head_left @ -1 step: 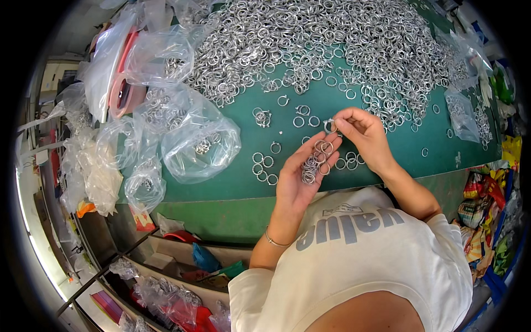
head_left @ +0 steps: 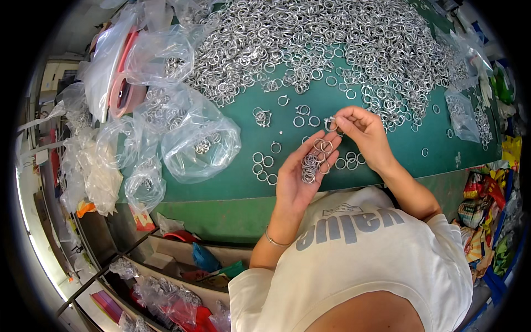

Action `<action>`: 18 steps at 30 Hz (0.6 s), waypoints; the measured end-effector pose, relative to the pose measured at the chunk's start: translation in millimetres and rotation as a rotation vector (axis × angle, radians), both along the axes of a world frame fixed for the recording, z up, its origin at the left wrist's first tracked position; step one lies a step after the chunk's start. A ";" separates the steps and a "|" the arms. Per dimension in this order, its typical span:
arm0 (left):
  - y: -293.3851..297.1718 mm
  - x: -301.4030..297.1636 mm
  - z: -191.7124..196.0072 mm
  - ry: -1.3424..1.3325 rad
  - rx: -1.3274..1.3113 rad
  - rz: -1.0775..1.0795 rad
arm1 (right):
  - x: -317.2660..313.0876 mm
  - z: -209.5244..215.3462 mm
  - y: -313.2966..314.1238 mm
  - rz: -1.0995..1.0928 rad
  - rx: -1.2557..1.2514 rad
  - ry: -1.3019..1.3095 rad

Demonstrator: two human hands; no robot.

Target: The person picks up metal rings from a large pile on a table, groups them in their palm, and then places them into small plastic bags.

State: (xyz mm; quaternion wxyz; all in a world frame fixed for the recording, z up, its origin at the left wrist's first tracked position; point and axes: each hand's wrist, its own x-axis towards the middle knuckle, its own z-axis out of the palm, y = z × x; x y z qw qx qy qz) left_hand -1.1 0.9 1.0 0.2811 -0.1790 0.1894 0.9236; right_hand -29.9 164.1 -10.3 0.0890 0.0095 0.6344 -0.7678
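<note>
My left hand (head_left: 292,185) is turned palm up, cradling a small bunch of silvery metal rings (head_left: 310,168) on its palm and fingers. One ring (head_left: 330,125) is pinched between the thumb and fingertips of my right hand (head_left: 367,138), just above the left fingertips. Small fittings seem to sit on that ring's edge, but they are too small to make out. Loose rings (head_left: 351,161) lie on the green table (head_left: 221,191) beside my hands, with more rings (head_left: 263,167) to the left of my left wrist.
A broad heap of similar rings (head_left: 310,33) covers the far side of the table. Clear plastic bags (head_left: 202,149) holding rings lie on the left, by a pink-red container (head_left: 123,91). Another clear bag (head_left: 462,116) lies at right. Below the table's front edge are open compartments with bagged things (head_left: 166,299).
</note>
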 end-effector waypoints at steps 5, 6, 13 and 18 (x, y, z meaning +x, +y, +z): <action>-5.4 5.4 -16.0 -0.081 0.325 0.088 | -1.2 -4.6 6.6 0.008 -0.341 -0.233; -7.6 6.5 -25.8 -0.071 0.453 0.099 | -1.2 -4.2 7.7 0.012 -0.365 -0.250; -5.2 -0.6 -27.1 -0.097 0.506 0.182 | -0.5 -9.7 13.3 0.002 -0.457 -0.288; -0.7 -3.6 -11.6 -0.019 0.404 0.223 | 1.6 2.8 7.5 0.046 -0.600 -0.348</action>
